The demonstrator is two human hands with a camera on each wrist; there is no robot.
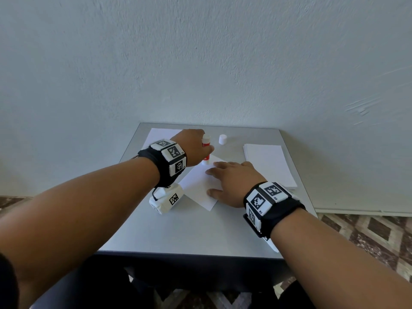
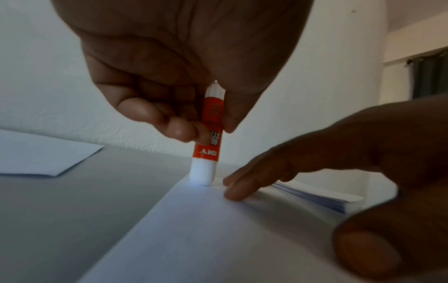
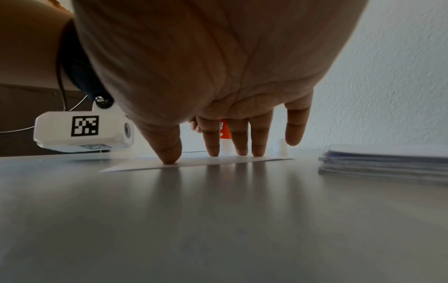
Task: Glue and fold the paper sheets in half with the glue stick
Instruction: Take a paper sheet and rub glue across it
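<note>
Left hand [image 1: 194,147] holds glue stick [image 2: 206,145] seemingly touching paper sheet [image 1: 198,186].

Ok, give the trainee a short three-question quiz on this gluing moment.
1. True or false: the glue stick has its cap on.
2. Which hand presses the paper sheet flat? A) left hand B) right hand
3. Fill in: the unused paper stack lies to the ___ of the sheet being glued.

Key: 1 false, the cap stands apart on the table; 2 B; 3 right.
</note>
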